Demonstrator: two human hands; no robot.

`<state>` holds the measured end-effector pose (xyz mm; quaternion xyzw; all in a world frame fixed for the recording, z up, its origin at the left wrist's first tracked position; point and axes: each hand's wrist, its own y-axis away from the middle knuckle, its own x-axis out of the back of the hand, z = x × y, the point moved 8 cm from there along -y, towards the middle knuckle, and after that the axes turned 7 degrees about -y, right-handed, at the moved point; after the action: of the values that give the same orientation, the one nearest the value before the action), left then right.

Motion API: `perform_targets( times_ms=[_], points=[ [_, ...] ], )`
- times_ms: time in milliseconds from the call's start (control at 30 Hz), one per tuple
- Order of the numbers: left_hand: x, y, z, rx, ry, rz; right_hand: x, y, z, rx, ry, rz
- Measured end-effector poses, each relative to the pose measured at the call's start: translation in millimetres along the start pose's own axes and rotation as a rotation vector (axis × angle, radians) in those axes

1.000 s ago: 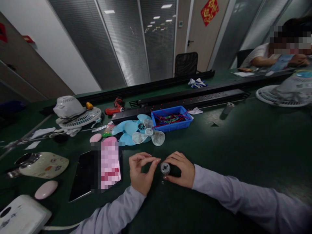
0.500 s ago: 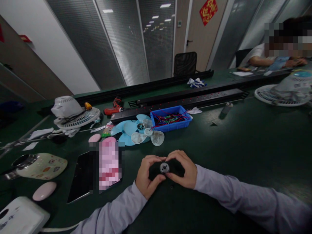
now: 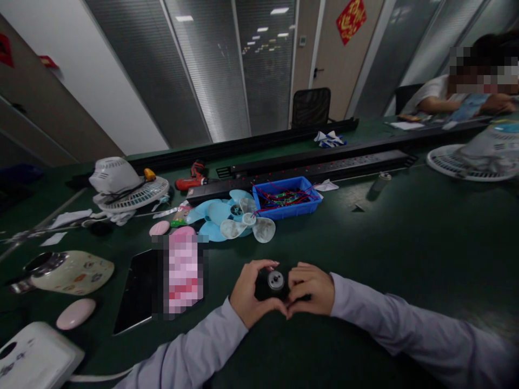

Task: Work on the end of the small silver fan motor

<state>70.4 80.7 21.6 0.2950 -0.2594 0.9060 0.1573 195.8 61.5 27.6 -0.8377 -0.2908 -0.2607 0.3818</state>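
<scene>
A small round motor (image 3: 275, 281), black-bodied with a silver face, sits between my two hands just above the dark green table (image 3: 405, 243). My left hand (image 3: 251, 294) cups its left side, fingers curled over the top. From the right, my right hand (image 3: 310, 289) grips it, and the thumbs of both hands meet below the part. Both sleeves are pale lilac.
Behind my hands lie blue and clear fan blades (image 3: 233, 219) and a blue bin of wired boards (image 3: 287, 197). A tablet (image 3: 140, 289) and a pink object lie at left, with fan housings (image 3: 121, 186) beyond. Another person sits at the far right.
My left hand, first apart with fingertips pinched, closed in on the motor. Both hands now hold it and have drawn a little nearer to me.
</scene>
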Motion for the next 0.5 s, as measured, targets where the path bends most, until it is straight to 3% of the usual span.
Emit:
perform_targets(
  times_ms=[100,167,233,500],
  points=[
    [-2.1,-1,-1,0.03,0.009,-0.044,22,-2,-10,0.039,0.013,0.248],
    [-4.3,-2,2,-0.002,-0.026,-0.082,35,-2,-9,-0.032,0.024,0.406],
    [-5.9,-3,5,-0.052,-0.087,-0.105,38,-3,-7,-0.101,0.026,0.481],
    [-10.0,-5,10,-0.103,-0.152,-0.14,17,-17,1,-0.193,-0.165,0.365]
  ],
)
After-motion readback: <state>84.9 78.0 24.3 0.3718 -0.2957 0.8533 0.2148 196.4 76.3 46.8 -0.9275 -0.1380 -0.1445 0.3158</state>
